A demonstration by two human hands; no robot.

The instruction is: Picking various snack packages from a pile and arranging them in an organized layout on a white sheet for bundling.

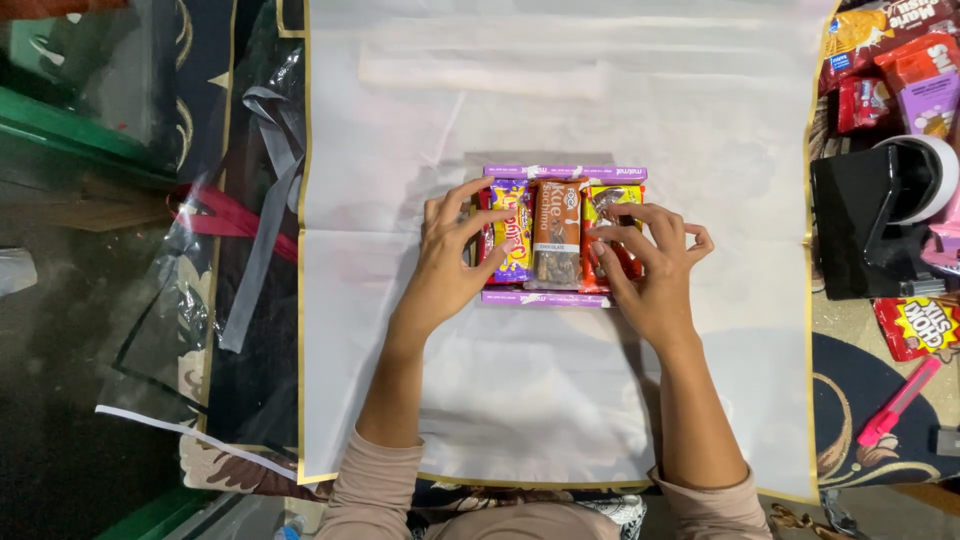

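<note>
Overhead view of a packing surface. A small cluster of snack packets (557, 235) is shown at the middle of a large white sheet (560, 400) edged in gold. The cluster is made up of a purple-and-yellow packet (513, 228), a brown chocolate packet (557, 235) and a red-and-yellow packet (612, 205), laid side by side and touching; it is bordered above by one long purple bar (565, 172) and below by another long purple bar (545, 298).

The left hand (452, 262) is laid over the left side of the cluster, its fingers (500, 222) spread across the purple-and-yellow packet; the grip is loose and wide, pressing rather than enclosing. The right hand (655, 268) is placed at the right side, its fingertips (610, 238) drawn narrowly together on the red-and-yellow packet; whether anything is pinched between them cannot be told.

To the right of the sheet, well apart from the hands, a black tape dispenser (865, 225) with a white roll, further loose snack packets (900, 60) and a pink utility knife (897, 402) are seen. To the left, grey ribbon (262, 200) and clear film (150, 330) are laid on a dark patterned cloth.
</note>
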